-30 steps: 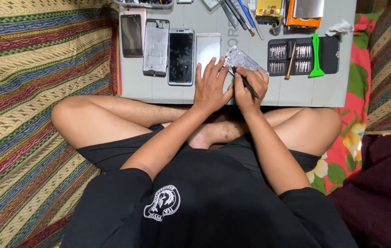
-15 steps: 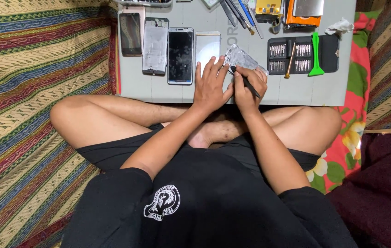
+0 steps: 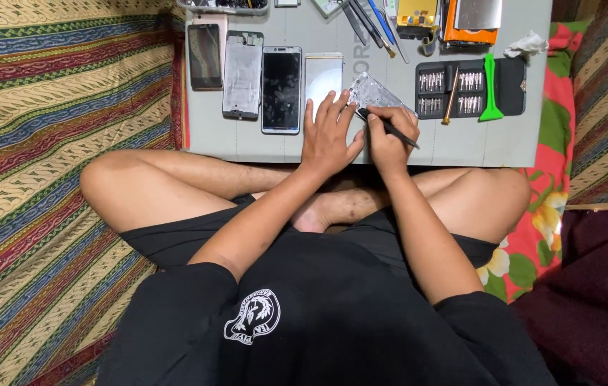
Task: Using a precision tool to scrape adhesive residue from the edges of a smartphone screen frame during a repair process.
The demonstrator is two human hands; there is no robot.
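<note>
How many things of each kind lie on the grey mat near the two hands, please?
Flat phones and phone parts in a row: 4, starting with the dark-screened phone
Silver phone frame under the hands: 1
Black screwdriver bit case: 1
Green plastic pry tool: 1
Thin black tool in the right hand: 1
Total: 8

Grey bench (image 3: 461, 146) carries: four phones in a row at 9 to 11 o'clock (image 3: 282, 89), bit case (image 3: 470, 87) with green pry tool (image 3: 490, 89) at 2 o'clock, tweezers (image 3: 368, 21) at 12.
</note>
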